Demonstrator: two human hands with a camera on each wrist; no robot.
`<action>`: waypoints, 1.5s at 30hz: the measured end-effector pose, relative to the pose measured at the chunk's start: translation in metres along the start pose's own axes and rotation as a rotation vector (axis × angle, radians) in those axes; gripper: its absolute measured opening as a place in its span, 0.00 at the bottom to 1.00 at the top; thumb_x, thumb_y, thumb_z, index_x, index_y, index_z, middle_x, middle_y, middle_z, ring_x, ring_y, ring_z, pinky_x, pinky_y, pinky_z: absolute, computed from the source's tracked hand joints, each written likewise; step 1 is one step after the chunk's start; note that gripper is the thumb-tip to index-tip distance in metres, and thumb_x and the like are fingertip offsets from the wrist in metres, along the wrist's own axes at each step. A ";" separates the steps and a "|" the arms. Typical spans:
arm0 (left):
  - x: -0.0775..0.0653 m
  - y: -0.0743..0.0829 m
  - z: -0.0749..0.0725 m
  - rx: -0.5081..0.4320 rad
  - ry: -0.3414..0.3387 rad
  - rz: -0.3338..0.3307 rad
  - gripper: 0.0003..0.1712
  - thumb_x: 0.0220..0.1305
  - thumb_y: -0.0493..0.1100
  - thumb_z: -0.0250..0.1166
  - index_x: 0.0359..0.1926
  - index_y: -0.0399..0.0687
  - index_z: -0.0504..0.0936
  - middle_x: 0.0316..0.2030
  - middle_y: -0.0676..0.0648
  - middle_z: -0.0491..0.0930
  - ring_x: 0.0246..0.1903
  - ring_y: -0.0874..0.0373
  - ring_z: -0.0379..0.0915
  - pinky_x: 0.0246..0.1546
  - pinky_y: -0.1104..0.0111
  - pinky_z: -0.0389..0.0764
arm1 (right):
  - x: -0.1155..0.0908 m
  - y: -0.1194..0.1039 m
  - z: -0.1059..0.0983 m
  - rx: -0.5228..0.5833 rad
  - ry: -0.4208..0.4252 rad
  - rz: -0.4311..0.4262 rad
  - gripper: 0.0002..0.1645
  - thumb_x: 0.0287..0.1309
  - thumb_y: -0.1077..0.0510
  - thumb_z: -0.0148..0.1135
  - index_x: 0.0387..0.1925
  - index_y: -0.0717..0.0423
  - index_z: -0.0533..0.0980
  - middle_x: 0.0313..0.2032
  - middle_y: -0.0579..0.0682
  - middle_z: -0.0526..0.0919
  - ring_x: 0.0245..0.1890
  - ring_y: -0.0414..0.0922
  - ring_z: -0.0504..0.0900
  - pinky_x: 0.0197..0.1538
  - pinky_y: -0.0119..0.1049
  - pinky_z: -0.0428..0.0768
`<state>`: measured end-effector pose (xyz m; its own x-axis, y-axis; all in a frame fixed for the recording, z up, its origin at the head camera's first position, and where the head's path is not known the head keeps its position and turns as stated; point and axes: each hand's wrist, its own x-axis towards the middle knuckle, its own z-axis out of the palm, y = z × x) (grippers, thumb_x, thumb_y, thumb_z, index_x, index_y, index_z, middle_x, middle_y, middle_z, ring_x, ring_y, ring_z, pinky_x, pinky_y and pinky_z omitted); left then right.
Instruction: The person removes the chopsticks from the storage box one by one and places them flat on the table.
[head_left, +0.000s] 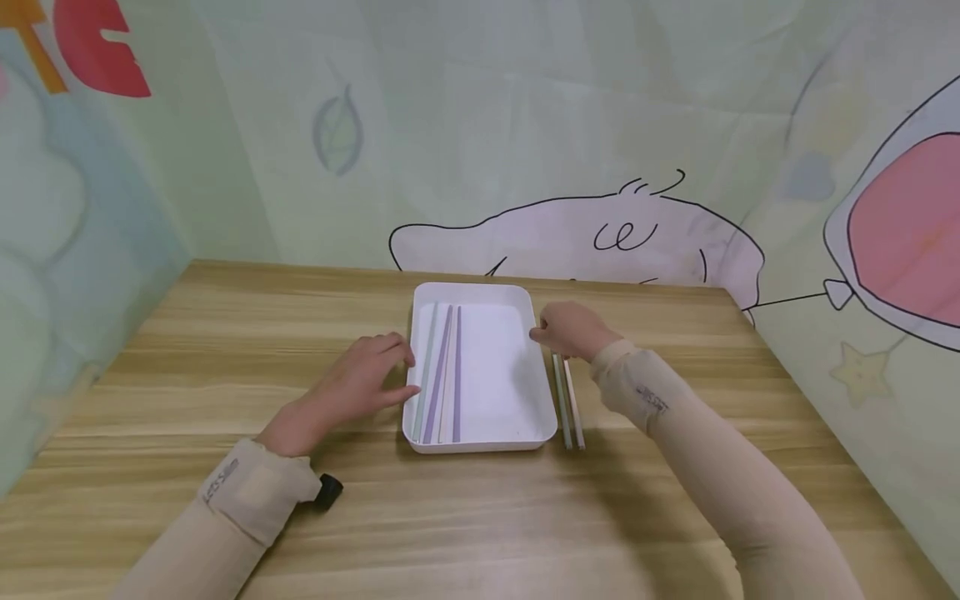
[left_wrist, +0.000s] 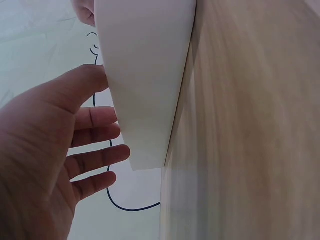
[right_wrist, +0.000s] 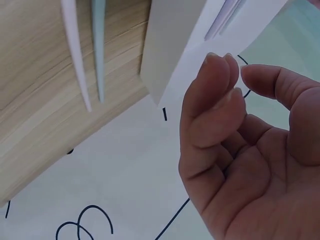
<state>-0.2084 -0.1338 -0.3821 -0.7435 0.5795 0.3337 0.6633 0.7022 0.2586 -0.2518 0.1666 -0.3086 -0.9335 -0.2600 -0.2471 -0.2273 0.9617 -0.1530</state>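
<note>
A white rectangular tray point(head_left: 501, 383) lies on the table with several slim pastel chopsticks point(head_left: 458, 375) inside, along its left side. Beside the tray's left wall is my left hand point(head_left: 360, 377), its thumb and fingers spread loosely at the rim; the left wrist view shows the fingertips right at the wall point(left_wrist: 145, 85). My right hand point(head_left: 572, 327) hovers by the far right corner of the tray, fingers bent, with a gap between thumb and fingertips and nothing in it. Below it, a mint chopstick point(head_left: 562, 404) and a pale pink chopstick point(head_left: 574, 406) lie side by side on the table.
The wood-grain table point(head_left: 480, 525) ends at a printed cloth backdrop point(head_left: 487, 125) behind the tray. A dark wristband piece point(head_left: 327, 492) shows at the left sleeve. The right forearm point(head_left: 720, 467) crosses over the table's right part.
</note>
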 end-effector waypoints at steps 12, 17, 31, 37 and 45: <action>-0.003 -0.001 -0.004 -0.003 -0.005 -0.023 0.19 0.53 0.50 0.72 0.38 0.42 0.79 0.42 0.45 0.80 0.43 0.51 0.76 0.50 0.55 0.75 | 0.011 -0.036 -0.002 -0.006 -0.033 -0.065 0.17 0.65 0.53 0.50 0.32 0.60 0.80 0.25 0.50 0.85 0.17 0.38 0.78 0.33 0.32 0.76; -0.004 -0.002 -0.003 -0.008 0.000 -0.019 0.19 0.53 0.50 0.73 0.38 0.42 0.79 0.41 0.46 0.80 0.42 0.52 0.76 0.49 0.55 0.75 | 0.016 -0.050 0.002 -0.005 -0.039 -0.098 0.18 0.65 0.53 0.50 0.33 0.61 0.80 0.23 0.49 0.84 0.17 0.38 0.77 0.32 0.32 0.76; -0.003 -0.001 -0.001 -0.005 0.010 -0.004 0.18 0.52 0.49 0.73 0.37 0.43 0.79 0.40 0.46 0.79 0.42 0.52 0.76 0.49 0.55 0.75 | 0.021 -0.080 0.016 -0.009 -0.061 -0.110 0.16 0.65 0.51 0.52 0.30 0.56 0.80 0.20 0.45 0.81 0.17 0.38 0.76 0.33 0.34 0.76; -0.002 -0.001 0.000 -0.003 0.015 0.007 0.18 0.52 0.50 0.73 0.37 0.43 0.79 0.39 0.47 0.79 0.41 0.53 0.76 0.48 0.56 0.76 | 0.029 -0.087 0.027 -0.019 -0.074 -0.097 0.18 0.66 0.49 0.53 0.29 0.55 0.80 0.20 0.46 0.81 0.17 0.38 0.78 0.29 0.33 0.75; -0.003 -0.001 0.000 0.010 0.033 0.017 0.18 0.52 0.49 0.73 0.37 0.43 0.79 0.39 0.47 0.80 0.40 0.53 0.76 0.48 0.56 0.76 | 0.038 -0.095 0.040 -0.032 -0.101 -0.054 0.18 0.66 0.47 0.54 0.26 0.53 0.78 0.21 0.46 0.82 0.16 0.39 0.78 0.23 0.32 0.73</action>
<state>-0.2070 -0.1361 -0.3829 -0.7289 0.5773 0.3681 0.6748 0.6965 0.2440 -0.2542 0.0620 -0.3412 -0.8872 -0.3178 -0.3346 -0.2874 0.9478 -0.1382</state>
